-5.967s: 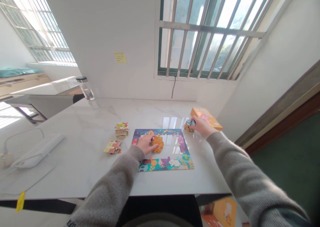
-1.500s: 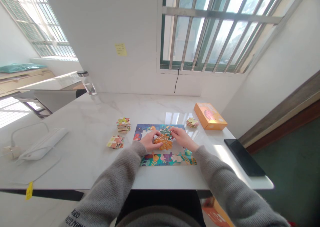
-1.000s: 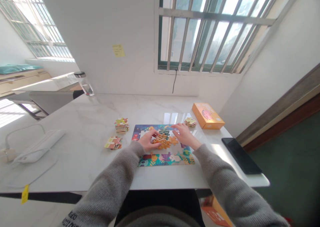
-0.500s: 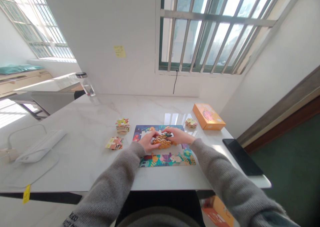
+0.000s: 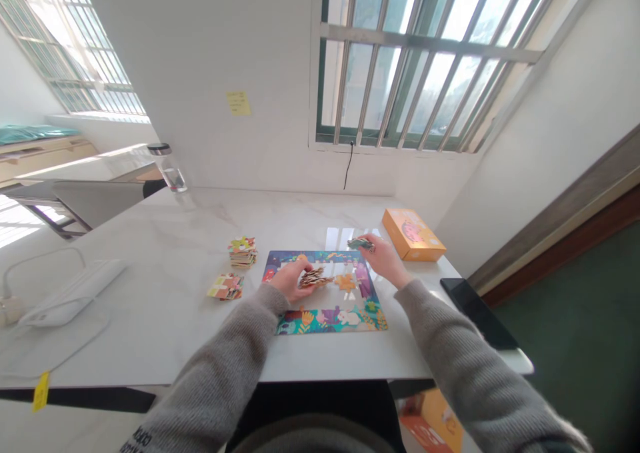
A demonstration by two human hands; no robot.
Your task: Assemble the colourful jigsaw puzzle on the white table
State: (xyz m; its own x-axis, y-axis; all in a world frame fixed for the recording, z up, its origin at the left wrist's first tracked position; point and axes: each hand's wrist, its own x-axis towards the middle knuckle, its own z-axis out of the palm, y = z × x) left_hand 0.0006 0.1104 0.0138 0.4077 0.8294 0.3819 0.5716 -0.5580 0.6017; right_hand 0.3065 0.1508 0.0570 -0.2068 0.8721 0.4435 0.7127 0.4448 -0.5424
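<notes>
My left hand [image 5: 291, 282] is closed on a stack of jigsaw puzzle pieces [image 5: 313, 278] above the white middle of the puzzle frame [image 5: 330, 323]. The frame has a colourful border with animals and plants. My right hand [image 5: 383, 258] grips a small bunch of dark green puzzle pieces [image 5: 360, 244], lifted at the frame's back right corner. An orange puzzle piece [image 5: 345, 282] lies flat inside the frame, between the hands. The pale stack at the back right is hidden behind my right hand.
Left of the frame are a tall stack of puzzle pieces [image 5: 243, 253] and a lower pile [image 5: 227, 286]. An orange box [image 5: 413, 234] stands at the back right, a black phone-like slab [image 5: 477, 313] at the right edge. A power strip [image 5: 75, 293] and a bottle [image 5: 168, 168] are farther left.
My right hand has moved from the stack in my left hand to the back right, carrying the green pieces. The left-hand stack has been tilted on edge, and an orange piece lies uncovered.
</notes>
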